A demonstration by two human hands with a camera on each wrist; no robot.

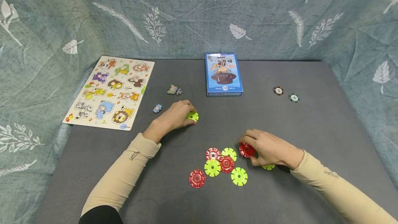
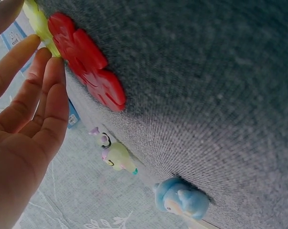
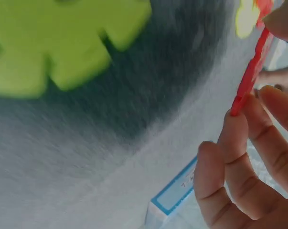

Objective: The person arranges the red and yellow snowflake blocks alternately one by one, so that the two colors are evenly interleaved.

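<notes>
Pinching a lime disc [image 1: 193, 115], your left hand [image 1: 174, 117] sits in the head view near the blue box [image 1: 224, 75]; your right hand [image 1: 269, 148] grips a red disc [image 1: 246, 150] beside scattered discs [image 1: 228, 161]. Your left wrist view shows another red disc [image 2: 86, 62] nearby; your right, the gripped one held by its edge.

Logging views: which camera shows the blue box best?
Head view: the whole blue box lies unobstructed, printed face up. Left wrist shows fragments behind the left hand; right wrist, one end partly behind the right hand.

Left grip [image 1: 178, 115] pinches farther forward than the pinching right grip [image 1: 269, 149].
</notes>
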